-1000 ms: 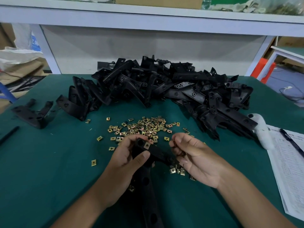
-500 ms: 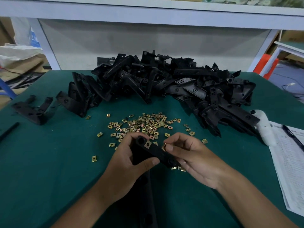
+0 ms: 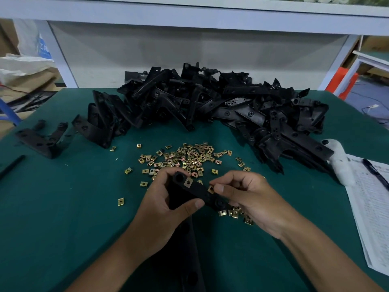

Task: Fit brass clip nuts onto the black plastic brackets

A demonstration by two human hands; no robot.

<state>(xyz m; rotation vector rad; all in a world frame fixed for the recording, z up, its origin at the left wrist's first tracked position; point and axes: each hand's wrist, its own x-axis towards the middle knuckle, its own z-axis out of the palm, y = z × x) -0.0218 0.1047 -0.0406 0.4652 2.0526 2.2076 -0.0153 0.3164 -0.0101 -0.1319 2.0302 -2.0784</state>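
While left hand (image 3: pixel 166 204) grips matte bracket (image 3: pixel 194 191), right hand (image 3: pixel 250 198) pinches brass nut (image 3: pixel 211 189).

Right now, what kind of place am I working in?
Likely a small factory assembly bench: a big heap of black plastic brackets, loose brass clip nuts scattered on a green table, and a printed sheet beside them.

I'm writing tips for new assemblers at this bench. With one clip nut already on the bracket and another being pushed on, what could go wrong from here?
1. The right hand pinches the second clip nut at the held bracket edge; it may slip on crooked or drop.
2. A dropped one would be lost among the loose nuts on the green mat.
3. The left hand grips near the fitted nut and could nudge it.
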